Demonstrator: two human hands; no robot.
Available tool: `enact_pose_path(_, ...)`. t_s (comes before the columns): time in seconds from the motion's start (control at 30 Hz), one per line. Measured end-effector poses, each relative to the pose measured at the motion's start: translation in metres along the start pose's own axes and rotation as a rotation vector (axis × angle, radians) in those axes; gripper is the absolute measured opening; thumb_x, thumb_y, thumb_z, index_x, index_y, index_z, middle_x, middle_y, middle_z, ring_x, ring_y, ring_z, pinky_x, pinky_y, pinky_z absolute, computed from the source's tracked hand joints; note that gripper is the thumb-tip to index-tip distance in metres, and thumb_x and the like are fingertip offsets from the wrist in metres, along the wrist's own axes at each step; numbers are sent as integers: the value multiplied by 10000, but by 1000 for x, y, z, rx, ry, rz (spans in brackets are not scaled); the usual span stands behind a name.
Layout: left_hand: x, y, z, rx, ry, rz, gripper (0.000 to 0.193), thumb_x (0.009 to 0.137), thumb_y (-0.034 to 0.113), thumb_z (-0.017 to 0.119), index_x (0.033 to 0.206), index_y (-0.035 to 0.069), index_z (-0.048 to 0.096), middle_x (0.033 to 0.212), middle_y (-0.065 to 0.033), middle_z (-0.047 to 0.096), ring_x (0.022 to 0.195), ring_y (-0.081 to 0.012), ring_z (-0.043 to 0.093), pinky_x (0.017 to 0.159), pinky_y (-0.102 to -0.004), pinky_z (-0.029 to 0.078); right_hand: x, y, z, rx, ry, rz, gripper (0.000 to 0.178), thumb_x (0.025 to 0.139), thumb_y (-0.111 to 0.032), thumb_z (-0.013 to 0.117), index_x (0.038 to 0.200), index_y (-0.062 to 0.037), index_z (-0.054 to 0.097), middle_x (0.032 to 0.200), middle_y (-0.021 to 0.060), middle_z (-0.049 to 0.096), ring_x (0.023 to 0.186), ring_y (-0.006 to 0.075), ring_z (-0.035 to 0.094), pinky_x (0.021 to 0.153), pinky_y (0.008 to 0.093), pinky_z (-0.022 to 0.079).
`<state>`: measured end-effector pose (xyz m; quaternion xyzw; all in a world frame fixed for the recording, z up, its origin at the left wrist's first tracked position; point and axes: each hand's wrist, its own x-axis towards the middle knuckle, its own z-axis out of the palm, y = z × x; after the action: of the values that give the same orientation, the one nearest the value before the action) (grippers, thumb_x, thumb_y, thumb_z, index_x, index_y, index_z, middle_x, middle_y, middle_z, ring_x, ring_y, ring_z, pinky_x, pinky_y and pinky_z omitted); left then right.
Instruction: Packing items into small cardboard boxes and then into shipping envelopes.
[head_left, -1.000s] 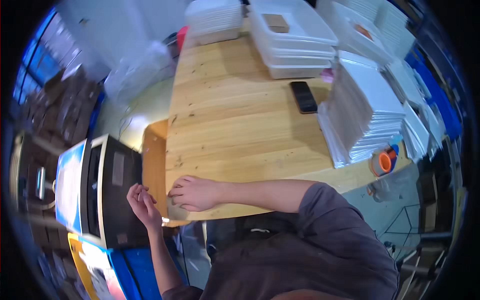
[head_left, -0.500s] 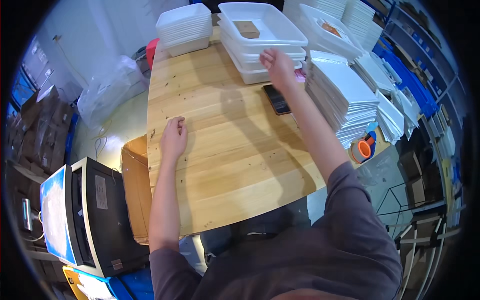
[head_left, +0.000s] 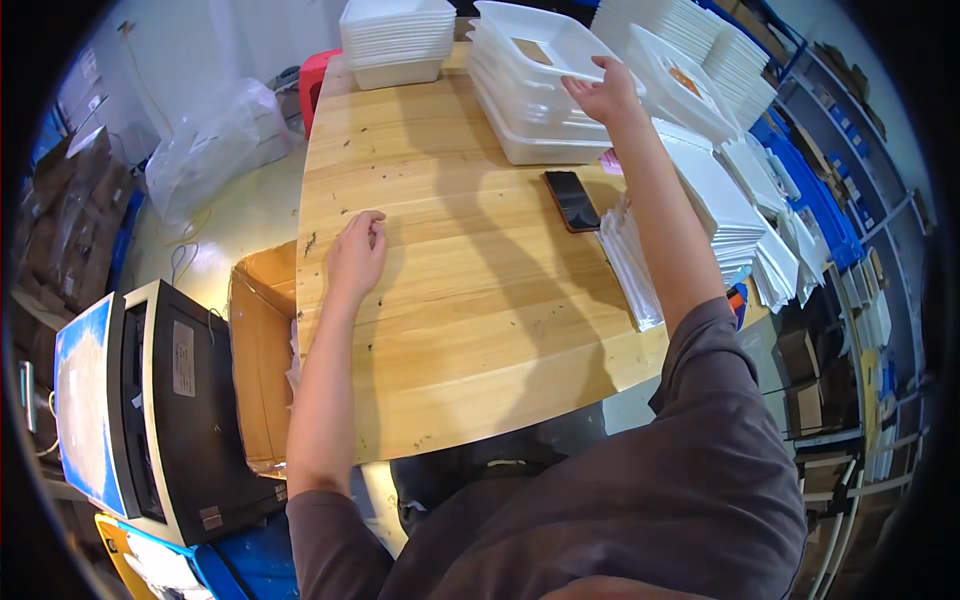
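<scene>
My left hand (head_left: 357,252) rests over the left part of the wooden table (head_left: 450,330), fingers loosely bent and apart, with nothing in it. My right hand (head_left: 606,93) is stretched out at the right side of the stacked white plastic trays (head_left: 560,150). Its fingers are spread and hold nothing; whether they touch the tray rim I cannot tell. A flat brown cardboard piece (head_left: 532,50) lies in the top tray. A dark phone (head_left: 572,202) lies near these trays. Beside my right forearm, which partly covers it, stands a stack of white padded envelopes (head_left: 632,265).
Another stack of white trays (head_left: 398,45) stands at the far left of the table. A tray with an orange item (head_left: 685,82) sits at the far right. An open cardboard box (head_left: 262,370) and a black-sided machine (head_left: 205,400) stand left of the table.
My right hand has moved right and farther away along the trays, fingers spreading. The view has shifted a little. My left hand stays over the table's left side. My right arm now hides the orange tape roll.
</scene>
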<state>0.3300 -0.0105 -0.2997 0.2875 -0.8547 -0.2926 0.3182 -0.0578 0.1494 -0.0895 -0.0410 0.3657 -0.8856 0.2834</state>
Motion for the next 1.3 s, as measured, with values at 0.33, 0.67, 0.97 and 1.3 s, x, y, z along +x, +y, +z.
enact_pose_path(0.33, 1, -3, 5, 62, 2, 26, 255, 970, 174, 562, 1189, 84, 657, 938, 3, 686, 747, -159, 612, 709, -300, 481, -11, -10, -2, 79, 39, 37, 681, 958, -50, 515, 1480, 152, 127, 1466, 296, 300, 1364, 414, 407, 1160, 509, 406)
enact_pose_path(0.67, -5, -4, -1, 130, 3, 24, 249, 973, 173, 560, 1190, 94, 653, 987, 3, 683, 778, -159, 621, 723, -299, 483, 45, -21, -6, 214, -83, 90, 539, 962, -55, 553, 1377, 156, 282, 1360, 261, 404, 1188, 373, 547, 1035, 433, 520)
enact_pose_path(0.97, -6, -5, -4, 116, 28, 73, 249, 971, 166, 564, 1192, 91, 652, 974, 1, 677, 789, -165, 625, 730, -299, 486, 57, -31, 16, -569, 78, -477, 229, 906, -82, 622, 1040, 70, 515, 950, 179, 564, 845, 287, 608, 771, 357, 548)
enact_pose_path(1.3, 3, -6, -2, -144, -11, -78, 340, 986, 201, 585, 1296, 62, 582, 1095, -63, 650, 848, -205, 631, 784, -331, 509, -59, -10, 27, -1032, 34, -1419, 210, 861, -187, 630, 845, 17, 579, 739, 97, 581, 671, 202, 468, 644, 339, 436)
